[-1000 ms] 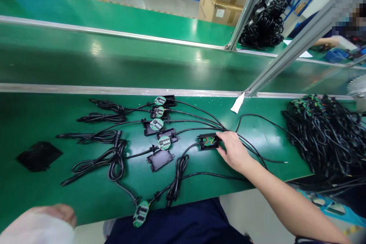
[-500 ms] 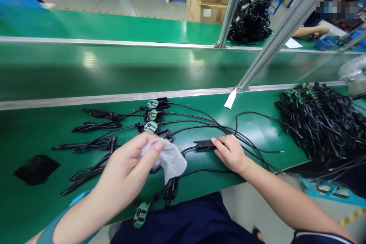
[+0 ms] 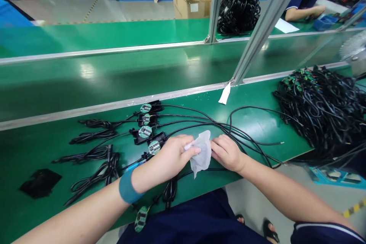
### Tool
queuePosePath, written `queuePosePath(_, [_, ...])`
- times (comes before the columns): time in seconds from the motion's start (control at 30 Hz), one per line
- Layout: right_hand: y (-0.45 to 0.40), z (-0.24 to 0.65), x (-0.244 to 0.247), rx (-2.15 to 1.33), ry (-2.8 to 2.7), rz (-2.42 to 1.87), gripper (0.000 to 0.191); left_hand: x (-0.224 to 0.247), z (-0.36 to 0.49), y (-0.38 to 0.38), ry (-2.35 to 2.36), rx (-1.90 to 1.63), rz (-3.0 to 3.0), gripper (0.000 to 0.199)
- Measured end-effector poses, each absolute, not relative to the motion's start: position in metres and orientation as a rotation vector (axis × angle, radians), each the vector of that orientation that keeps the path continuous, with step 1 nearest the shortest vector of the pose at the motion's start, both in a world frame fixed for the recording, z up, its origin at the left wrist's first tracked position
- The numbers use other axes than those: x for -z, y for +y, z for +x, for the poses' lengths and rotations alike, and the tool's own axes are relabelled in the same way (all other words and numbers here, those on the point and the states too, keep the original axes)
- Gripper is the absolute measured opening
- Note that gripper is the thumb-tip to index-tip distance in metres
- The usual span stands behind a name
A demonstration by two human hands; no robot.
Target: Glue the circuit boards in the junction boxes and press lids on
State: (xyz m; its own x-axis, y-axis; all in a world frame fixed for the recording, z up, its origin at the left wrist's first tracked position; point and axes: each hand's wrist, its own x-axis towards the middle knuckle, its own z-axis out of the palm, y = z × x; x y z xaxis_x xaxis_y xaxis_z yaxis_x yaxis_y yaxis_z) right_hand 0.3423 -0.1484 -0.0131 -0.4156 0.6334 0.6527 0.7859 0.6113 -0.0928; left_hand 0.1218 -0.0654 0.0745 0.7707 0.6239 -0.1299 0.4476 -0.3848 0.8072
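Observation:
My left hand (image 3: 174, 156) pinches a thin white cloth (image 3: 202, 152) between thumb and fingers. Just right of it, my right hand (image 3: 228, 153) is closed with its fingertips against the cloth. The black plastic housing it gripped earlier is now hidden behind the cloth and fingers. Left of my hands lie several open black cases with round green circuit boards (image 3: 145, 132), joined to black cables (image 3: 194, 122). Coiled cable ends (image 3: 94, 175) lie farther left. Another circuit board (image 3: 141, 219) sits at the bench's front edge by my clothing.
A big heap of black cables (image 3: 323, 110) covers the bench's right end. A black sheet-like piece (image 3: 40, 183) lies at far left. A slanted metal post (image 3: 257, 34) rises beyond my hands, with a white tag (image 3: 225, 93) at its foot. Across the bench, a person's arm (image 3: 303, 13) rests near a blue bin (image 3: 324, 23).
My left hand has moved right with the white cloth, bringing it against my right hand and over the black plastic housing. The circuit board formerly behind my left hand now shows. The view has shifted slightly.

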Motion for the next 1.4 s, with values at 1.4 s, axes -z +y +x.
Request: queuePosePath(1.4, [-0.151,0.336,0.023,0.336,-2.134,-1.074,0.06,-0.074,0.125,-0.064,0.982,-0.167,2.029,0.035])
